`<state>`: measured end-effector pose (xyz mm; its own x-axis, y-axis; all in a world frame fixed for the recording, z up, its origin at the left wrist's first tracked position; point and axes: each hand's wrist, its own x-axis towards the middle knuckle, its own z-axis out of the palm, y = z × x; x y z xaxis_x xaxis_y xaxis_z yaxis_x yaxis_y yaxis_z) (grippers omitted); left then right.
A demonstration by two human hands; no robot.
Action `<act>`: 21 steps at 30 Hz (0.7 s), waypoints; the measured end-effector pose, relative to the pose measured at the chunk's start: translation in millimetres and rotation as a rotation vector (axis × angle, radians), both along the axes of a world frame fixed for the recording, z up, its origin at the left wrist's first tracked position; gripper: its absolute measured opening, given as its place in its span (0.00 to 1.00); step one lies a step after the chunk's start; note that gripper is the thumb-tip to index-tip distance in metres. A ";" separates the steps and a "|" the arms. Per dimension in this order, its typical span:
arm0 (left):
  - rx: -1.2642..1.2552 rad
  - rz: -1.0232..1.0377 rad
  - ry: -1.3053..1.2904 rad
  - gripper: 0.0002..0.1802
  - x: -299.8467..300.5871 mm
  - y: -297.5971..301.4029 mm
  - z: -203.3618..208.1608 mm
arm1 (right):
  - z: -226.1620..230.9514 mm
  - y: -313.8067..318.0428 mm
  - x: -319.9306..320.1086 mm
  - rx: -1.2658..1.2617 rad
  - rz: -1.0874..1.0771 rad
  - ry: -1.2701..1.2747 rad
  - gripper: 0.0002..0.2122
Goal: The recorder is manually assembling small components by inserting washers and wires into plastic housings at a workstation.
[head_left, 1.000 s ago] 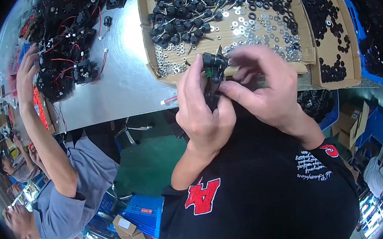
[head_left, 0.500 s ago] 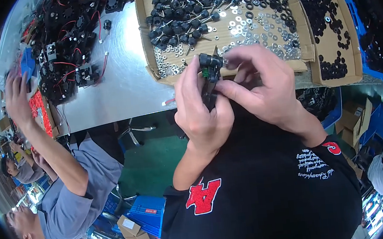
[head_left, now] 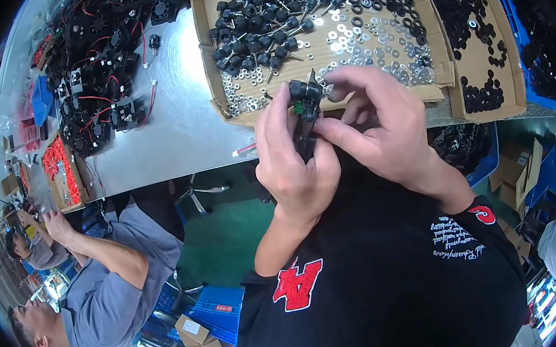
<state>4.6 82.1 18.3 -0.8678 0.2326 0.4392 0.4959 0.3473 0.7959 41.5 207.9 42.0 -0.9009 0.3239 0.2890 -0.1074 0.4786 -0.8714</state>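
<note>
My left hand [head_left: 297, 168] grips a small black fan-like assembly [head_left: 305, 96], held upright over the front edge of the bench. A knobbed end and a bit of green show on the assembly; the fingers cover its lower part. Curled against its right side is my right hand [head_left: 383, 116], the thumb on the black body and the index finger by a shiny tip. What the right fingertips pinch there is too small to make out. Just beyond both hands, a cardboard tray [head_left: 246, 118] holds black knobs with metal shafts [head_left: 258, 35], black rings, washers and nuts.
Another cardboard tray [head_left: 518, 77] with black discs lies at the right. Fan assemblies with red wires [head_left: 94, 107] are heaped on the metal bench [head_left: 176, 123] at the left. A box of red parts [head_left: 60, 171] and a co-worker [head_left: 111, 283] are farther left.
My hands stay nearly where they were, the assembly turned slightly. The co-worker's raised hand has come down beside the box of red parts.
</note>
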 end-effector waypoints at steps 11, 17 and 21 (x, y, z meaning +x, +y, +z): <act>0.320 -0.172 -0.589 0.27 3.8 -8.5 5.7 | -1.1 20.5 6.1 -0.014 0.106 -0.051 0.22; 1.020 -0.529 -1.293 0.23 -11.5 -6.8 13.5 | -1.0 27.4 14.1 -0.551 0.214 -0.091 0.19; 1.246 -0.536 -1.450 0.24 -5.1 -3.2 7.6 | -3.6 39.1 10.7 -0.487 0.295 0.005 0.16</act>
<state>-0.5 78.9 25.9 -0.6198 0.7219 -0.3077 -0.7844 -0.5584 0.2700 52.2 247.0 38.4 -0.9725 0.1555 0.1734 -0.1801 -0.0297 -0.9832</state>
